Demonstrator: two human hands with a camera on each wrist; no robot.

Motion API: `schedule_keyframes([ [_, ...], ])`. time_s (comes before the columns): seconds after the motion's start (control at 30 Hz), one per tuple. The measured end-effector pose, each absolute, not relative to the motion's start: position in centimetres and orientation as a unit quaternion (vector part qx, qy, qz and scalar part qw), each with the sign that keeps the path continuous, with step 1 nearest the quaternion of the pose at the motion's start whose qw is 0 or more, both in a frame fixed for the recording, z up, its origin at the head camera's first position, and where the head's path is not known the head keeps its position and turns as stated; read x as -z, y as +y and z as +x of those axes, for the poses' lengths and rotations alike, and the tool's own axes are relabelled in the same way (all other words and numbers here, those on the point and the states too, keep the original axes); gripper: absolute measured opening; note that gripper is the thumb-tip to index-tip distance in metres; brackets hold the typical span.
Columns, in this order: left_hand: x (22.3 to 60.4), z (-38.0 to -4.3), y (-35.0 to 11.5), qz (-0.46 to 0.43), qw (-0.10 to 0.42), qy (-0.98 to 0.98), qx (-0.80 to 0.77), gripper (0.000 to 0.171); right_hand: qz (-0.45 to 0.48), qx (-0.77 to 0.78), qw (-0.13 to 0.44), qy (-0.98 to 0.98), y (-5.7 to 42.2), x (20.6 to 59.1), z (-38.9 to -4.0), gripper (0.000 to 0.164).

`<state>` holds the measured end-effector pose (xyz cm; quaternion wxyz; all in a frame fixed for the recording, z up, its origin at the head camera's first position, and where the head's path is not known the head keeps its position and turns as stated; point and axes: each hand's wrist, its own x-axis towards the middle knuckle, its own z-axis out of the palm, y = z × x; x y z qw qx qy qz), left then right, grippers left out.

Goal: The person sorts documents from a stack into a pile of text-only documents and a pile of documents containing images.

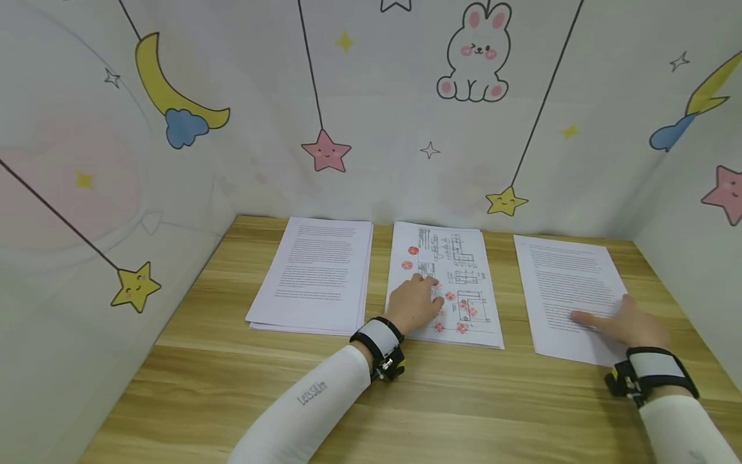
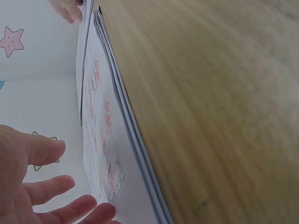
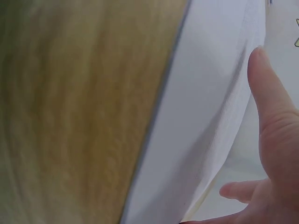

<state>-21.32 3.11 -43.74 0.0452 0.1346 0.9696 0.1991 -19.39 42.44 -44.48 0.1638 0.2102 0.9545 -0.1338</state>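
Note:
My left hand is over the middle stack of sheets, its fingers spread and loosely bent. The top sheet carries line drawings and several red stamp marks. In the left wrist view the fingers are apart, with the lowest fingertip right at the page and nothing between finger and thumb. My right hand lies at the right side of another stack of printed text, thumb stretched across the page. From the right wrist, the thumb looks straight and the paper shows a curved upper surface with a shadow.
A third stack of printed text lies at the left, its sheets slightly fanned. All three stacks lie on a wood-grain table. Behind and at both sides stand white walls with cartoon stars, a moon and a rabbit.

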Motion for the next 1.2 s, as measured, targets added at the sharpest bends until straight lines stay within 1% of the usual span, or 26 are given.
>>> schedule_keyframes([
  [0.17,43.8,-21.2,3.7,0.139,0.051,0.969,-0.196,0.041,0.199,0.111,0.155,0.961,42.5,44.5,-19.5,0.147],
  [0.3,43.6,-21.1,4.4,0.148,0.045,0.969,-0.195,0.041,0.19,0.127,0.134,0.964,42.8,44.4,-19.6,0.146],
  [0.37,43.4,-21.0,4.8,0.158,0.045,0.967,-0.193,0.04,0.195,0.129,0.129,0.964,42.8,44.1,-19.4,0.142],
  [0.53,42.5,-20.4,6.1,0.219,0.051,0.957,-0.186,0.04,0.203,0.132,0.128,0.962,42.5,43.4,-19.3,0.135],
  [0.77,42.4,-19.4,8.7,0.323,0.068,0.931,-0.153,0.038,0.208,0.153,0.132,0.957,43.1,43.9,-19.8,0.137],
  [0.93,42.4,-18.2,11.1,0.366,0.068,0.921,-0.113,0.039,0.202,0.159,0.127,0.958,43.5,44.0,-20.1,0.135],
  [1.07,42.4,-17.2,12.9,0.393,0.084,0.909,-0.105,0.04,0.195,0.165,0.118,0.96,43.6,43.9,-20.3,0.129],
  [1.2,42.9,-16.5,14.9,0.417,0.103,0.899,-0.082,0.04,0.202,0.17,0.127,0.956,43.8,43.6,-20.5,0.127],
])
